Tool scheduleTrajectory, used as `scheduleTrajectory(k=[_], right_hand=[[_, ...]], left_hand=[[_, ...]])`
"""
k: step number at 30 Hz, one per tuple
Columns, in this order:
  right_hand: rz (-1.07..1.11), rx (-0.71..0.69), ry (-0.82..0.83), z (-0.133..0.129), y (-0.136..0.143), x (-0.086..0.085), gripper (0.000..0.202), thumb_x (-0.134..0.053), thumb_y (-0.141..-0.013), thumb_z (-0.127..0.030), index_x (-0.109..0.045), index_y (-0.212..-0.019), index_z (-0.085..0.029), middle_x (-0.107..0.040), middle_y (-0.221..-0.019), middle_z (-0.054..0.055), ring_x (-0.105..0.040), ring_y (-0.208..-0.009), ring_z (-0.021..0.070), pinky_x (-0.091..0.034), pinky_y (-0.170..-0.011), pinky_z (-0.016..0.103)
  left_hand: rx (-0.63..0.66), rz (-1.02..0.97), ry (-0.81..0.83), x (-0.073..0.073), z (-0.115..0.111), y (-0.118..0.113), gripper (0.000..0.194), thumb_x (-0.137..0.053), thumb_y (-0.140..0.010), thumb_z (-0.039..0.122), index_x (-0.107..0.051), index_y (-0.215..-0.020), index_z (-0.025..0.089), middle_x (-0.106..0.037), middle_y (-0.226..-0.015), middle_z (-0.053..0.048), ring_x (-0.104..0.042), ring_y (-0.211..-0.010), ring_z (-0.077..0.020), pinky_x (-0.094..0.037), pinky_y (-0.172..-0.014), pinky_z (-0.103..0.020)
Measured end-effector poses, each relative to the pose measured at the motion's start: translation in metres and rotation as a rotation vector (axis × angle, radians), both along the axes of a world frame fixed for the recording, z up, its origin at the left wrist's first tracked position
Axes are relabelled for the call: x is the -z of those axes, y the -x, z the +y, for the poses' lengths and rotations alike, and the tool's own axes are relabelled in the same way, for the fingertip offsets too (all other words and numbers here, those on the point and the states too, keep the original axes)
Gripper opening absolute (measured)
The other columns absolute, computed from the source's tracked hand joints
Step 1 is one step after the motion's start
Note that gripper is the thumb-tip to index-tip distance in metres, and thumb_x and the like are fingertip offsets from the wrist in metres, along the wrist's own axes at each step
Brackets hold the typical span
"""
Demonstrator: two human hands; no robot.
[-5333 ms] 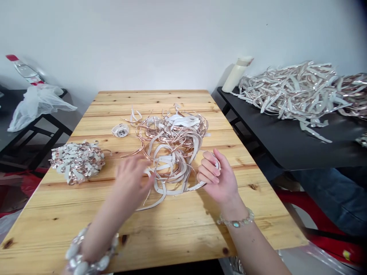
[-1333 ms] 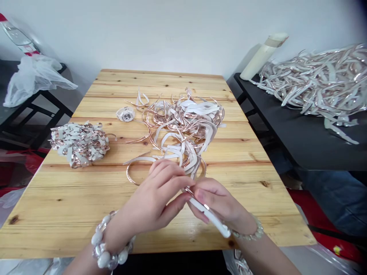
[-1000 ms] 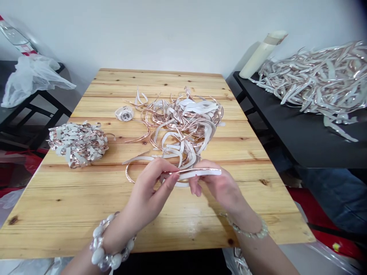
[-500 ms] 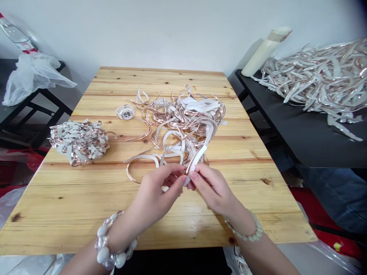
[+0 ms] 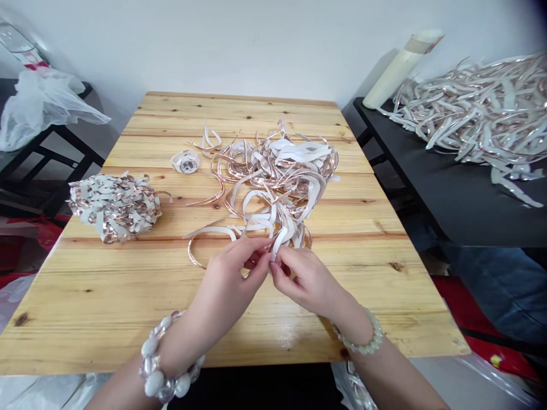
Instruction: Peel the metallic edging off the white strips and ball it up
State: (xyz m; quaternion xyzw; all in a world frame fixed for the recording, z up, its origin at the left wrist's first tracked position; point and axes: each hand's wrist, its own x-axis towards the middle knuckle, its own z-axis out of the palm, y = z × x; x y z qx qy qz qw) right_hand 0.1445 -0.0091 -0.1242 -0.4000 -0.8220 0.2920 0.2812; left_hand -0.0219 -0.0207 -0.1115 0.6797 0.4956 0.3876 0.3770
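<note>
Over the front middle of the wooden table (image 5: 171,319), my left hand (image 5: 233,273) and my right hand (image 5: 305,279) meet fingertip to fingertip. Both pinch the lower end of a white and rose-gold strip (image 5: 280,239), whose upper part points away from me. Just beyond my fingers lies a loose pile of similar curved strips (image 5: 294,159). A compact bundle of short curled strips (image 5: 115,206) rests on the table's left side. Between bundle and pile sits a small white roll (image 5: 187,162). My fingers hide the end of the held strip.
On the right, a black table (image 5: 444,199) bears a big heap of strips (image 5: 478,114) and a cream cylinder (image 5: 399,71). At the left, a plastic bag (image 5: 47,105) and a bottle (image 5: 21,45) stand on a dark stool. A wall closes off the back.
My right hand has shifted a little left, its fingertips now closer to those of my left hand. The held strip has moved slightly left and lower, with less of it showing.
</note>
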Motion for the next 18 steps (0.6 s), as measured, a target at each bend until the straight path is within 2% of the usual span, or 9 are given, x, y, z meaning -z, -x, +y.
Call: scheduleTrajectory(k=[5,11,18], right_hand=[[0.037,0.016,0.012,0.0,0.0019,-0.0003,0.021,-0.047,-0.078,-0.009,-0.035,-0.066,-0.021,-0.041,-0.054,-0.006,-0.038,-0.047,0.0081,-0.029,-0.048,0.021],[-0.018,0.017,-0.063,0.0006,0.0025,0.0045,0.023,-0.048,-0.077,-0.009,-0.033,-0.065,-0.021,-0.039,-0.051,-0.006,-0.037,-0.045,0.0078,-0.027,-0.047,0.021],[-0.044,0.016,-0.043,0.0013,0.0006,0.0047,0.022,-0.048,-0.075,-0.009,-0.033,-0.065,-0.022,-0.04,-0.052,-0.006,-0.038,-0.046,0.008,-0.028,-0.047,0.021]], left_hand=[[0.036,0.045,0.0,-0.0001,-0.0017,0.0002,0.016,-0.056,-0.086,0.014,-0.066,-0.097,0.019,-0.068,-0.086,-0.002,-0.063,-0.075,-0.0129,-0.051,-0.068,-0.024],[0.059,0.136,0.014,-0.0001,-0.0024,-0.0004,0.012,-0.052,-0.087,0.014,-0.064,-0.089,0.018,-0.066,-0.082,-0.002,-0.062,-0.074,-0.0136,-0.047,-0.063,-0.023],[0.031,0.262,-0.098,0.0037,-0.0063,-0.0048,0.013,-0.049,-0.089,0.013,-0.061,-0.086,0.016,-0.064,-0.079,-0.002,-0.059,-0.069,-0.0129,-0.045,-0.062,-0.023]])
